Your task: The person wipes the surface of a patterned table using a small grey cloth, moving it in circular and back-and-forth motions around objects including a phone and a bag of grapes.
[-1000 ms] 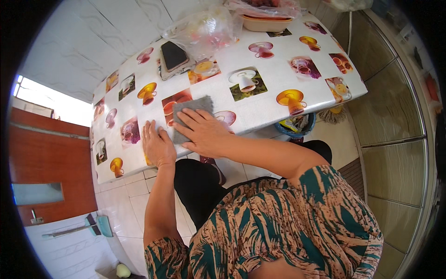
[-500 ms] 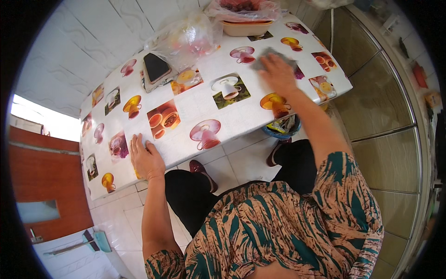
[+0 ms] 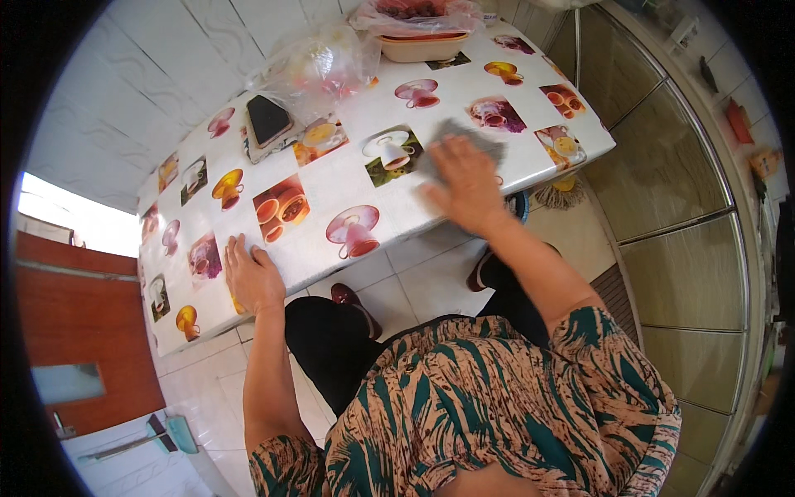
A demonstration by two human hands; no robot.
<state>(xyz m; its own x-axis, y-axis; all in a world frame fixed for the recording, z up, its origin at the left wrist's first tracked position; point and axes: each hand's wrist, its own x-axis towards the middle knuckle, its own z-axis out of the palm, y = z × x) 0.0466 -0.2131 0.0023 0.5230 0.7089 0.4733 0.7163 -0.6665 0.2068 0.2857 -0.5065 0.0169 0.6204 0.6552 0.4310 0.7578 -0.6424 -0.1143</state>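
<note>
A table with a white printed cover (image 3: 319,199) stretches in front of me. My right hand (image 3: 464,182) presses down on a grey cloth (image 3: 484,147) near the front edge, right of centre. Motion blurs the hand and cloth, and the palm hides part of the cloth. At the table's front left edge, my left hand (image 3: 253,275) lies flat with its fingers extended and holds nothing.
A black phone (image 3: 268,120) lies on a folded item at the back, beside a clear plastic bag (image 3: 319,70). Behind them stands a beige container (image 3: 424,48) with a pink bag of dark contents. Brown cabinets (image 3: 679,199) line the right side.
My right hand and the cloth have swept toward me and a little left across the cover. My left hand stays at its place on the table edge. The view has shifted slightly.
</note>
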